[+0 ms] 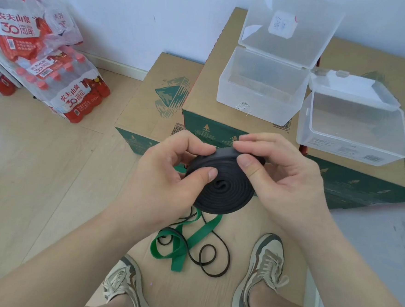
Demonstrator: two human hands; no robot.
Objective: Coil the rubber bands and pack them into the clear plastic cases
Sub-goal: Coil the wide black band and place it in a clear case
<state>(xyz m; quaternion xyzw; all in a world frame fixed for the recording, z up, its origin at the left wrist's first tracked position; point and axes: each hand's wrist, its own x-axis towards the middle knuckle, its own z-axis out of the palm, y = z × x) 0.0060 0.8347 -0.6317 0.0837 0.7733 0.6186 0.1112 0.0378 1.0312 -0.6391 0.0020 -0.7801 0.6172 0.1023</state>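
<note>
A wide black rubber band [223, 190] is wound into a flat spiral coil and held in the air between both hands. My left hand [171, 172] pinches its left side, thumb on the coil face. My right hand [276, 173] grips its upper right edge, thumb pressing the outer turn. Below on the floor lie a loose green band [190, 243] and a thin black band [213, 257], tangled together. Two clear plastic cases stand open on cardboard boxes: one [261, 90] at centre back, one [351, 130] to the right. Both look empty.
Cardboard boxes [152, 102] stand in front of me against a white wall. Shrink-wrapped packs of red-capped water bottles [58, 78] are stacked at the left. My two shoes [265, 272] stand on a flat cardboard sheet near the bands.
</note>
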